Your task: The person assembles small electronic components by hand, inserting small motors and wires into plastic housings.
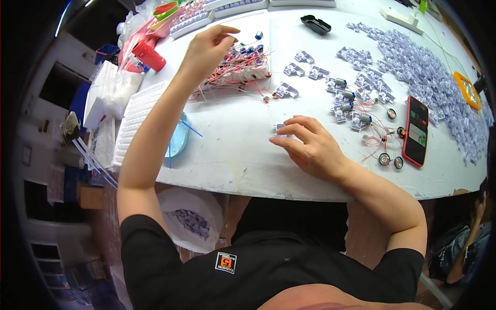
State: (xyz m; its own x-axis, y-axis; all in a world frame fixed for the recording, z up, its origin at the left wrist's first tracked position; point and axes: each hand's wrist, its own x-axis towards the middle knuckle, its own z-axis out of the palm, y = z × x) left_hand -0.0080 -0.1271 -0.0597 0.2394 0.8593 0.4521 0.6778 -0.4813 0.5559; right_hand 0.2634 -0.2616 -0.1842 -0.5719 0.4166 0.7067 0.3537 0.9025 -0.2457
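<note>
My left hand [208, 47] is raised over a tangle of small motors with red wires [243, 64], fingers pinched together; whether they hold a wire or part I cannot tell. My right hand [307, 144] rests on the white table [232, 155], fingers pressing on a small pale plastic housing [279, 128]. To the right of that hand lie several housings fitted with motors and red wires [351, 108]. A few empty housings [305, 70] sit between the two groups.
A large heap of pale plastic housings [429, 72] covers the right of the table. A phone in a red case [416, 130] lies beside small round discs [391, 160]. White trays [137, 113], a light blue dish [178, 139] and a black part [315, 24] are also there.
</note>
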